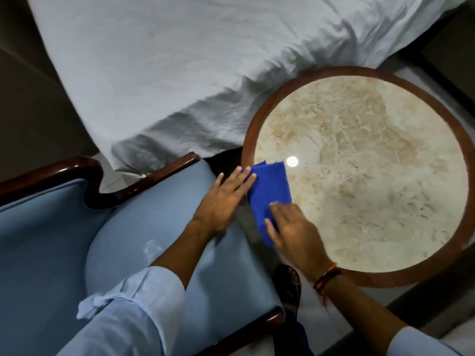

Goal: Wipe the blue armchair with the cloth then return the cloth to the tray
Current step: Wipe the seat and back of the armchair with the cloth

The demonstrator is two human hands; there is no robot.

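A folded dark blue cloth (270, 188) lies over the left rim of a round marble-topped tray table (359, 176) and hangs toward the armchair. My left hand (226, 199) rests flat with fingers spread, its fingertips touching the cloth's left edge. My right hand (295, 232) presses on the cloth's lower end, fingers on the fabric. The light blue armchair (128, 240) with dark wooden arms fills the lower left; a small pale mark shows on its seat cushion.
A bed with a wrinkled white sheet (180, 73) spans the top, close behind chair and table. My sandalled foot (289, 286) stands on the pale floor in the narrow gap between armchair and table. A wooden rim (246, 140) rings the marble.
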